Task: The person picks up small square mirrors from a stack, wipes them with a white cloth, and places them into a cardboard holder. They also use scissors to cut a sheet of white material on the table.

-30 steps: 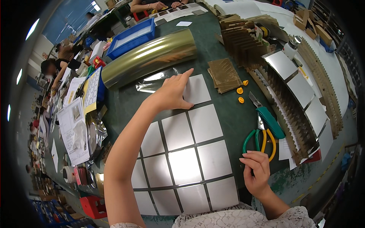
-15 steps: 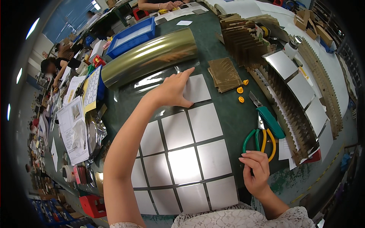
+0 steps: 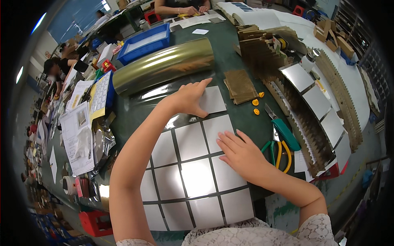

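Observation:
Silver-grey square plates (image 3: 189, 142) lie in rows with narrow gaps on the dark green table. My left hand (image 3: 189, 98) reaches to the plate at the far end of the right column (image 3: 214, 99); thumb and index finger span its near and far edges, and the palm hides its left part. Over the right column my right hand (image 3: 240, 155) lies flat with fingers stretched, partly covering two plates. Whether it presses on them I cannot tell. Beyond my left hand sits a large roll of shiny olive-gold film (image 3: 164, 65).
Right of the plates lie a green utility knife (image 3: 286, 134), pliers (image 3: 282, 158) with green and yellow handles, yellow caps (image 3: 256, 111) and stacked brown sheets (image 3: 241, 85). Notched brown racks (image 3: 295, 123) edge the right side. A blue tray (image 3: 145, 44) stands behind the roll; a co-worker's hands (image 3: 191, 10) are farther off.
My right hand has moved left and away from me, from beside the pliers onto the right column of plates, its curled fingers now stretched out. My left hand stays at the far plate.

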Demonstrator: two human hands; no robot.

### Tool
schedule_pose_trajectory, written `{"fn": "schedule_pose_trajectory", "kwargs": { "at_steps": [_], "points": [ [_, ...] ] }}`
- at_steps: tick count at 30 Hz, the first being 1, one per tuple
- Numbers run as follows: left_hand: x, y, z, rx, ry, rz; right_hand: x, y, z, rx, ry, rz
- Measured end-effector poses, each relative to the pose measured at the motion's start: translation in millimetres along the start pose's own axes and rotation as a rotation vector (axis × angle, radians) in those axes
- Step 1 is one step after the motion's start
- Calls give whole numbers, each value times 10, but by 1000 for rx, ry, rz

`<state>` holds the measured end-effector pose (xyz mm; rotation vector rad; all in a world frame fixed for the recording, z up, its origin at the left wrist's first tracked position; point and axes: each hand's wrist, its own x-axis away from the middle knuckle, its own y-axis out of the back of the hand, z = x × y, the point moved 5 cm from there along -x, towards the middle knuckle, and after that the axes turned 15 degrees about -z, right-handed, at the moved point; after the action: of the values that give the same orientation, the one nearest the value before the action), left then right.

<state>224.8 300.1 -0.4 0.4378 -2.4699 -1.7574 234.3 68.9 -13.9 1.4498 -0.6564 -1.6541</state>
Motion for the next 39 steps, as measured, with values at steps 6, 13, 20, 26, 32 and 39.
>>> {"fn": "schedule_pose_trajectory", "kwargs": {
  "at_steps": [6, 13, 20, 26, 32, 39],
  "points": [
    [-135, 189, 231, 25, -107, -46, -25, -74, 36, -30, 3, 54],
    [-255, 893, 18, 365, 64, -227, 15, -62, -11, -22, -21, 65],
    [171, 514, 6, 195, -3, -251, 9, -49, 19, -2, 23, 50],
    [276, 300, 53, 123, -33, -278, 18, -47, 54, 3, 18, 29],
    [296, 126, -67, -1, -92, -264, 54, -43, 44, -4, 7, 41],
    [291, 39, -78, -39, -116, -272, 27, 109, 98, -67, -24, 83]
  ]
}}
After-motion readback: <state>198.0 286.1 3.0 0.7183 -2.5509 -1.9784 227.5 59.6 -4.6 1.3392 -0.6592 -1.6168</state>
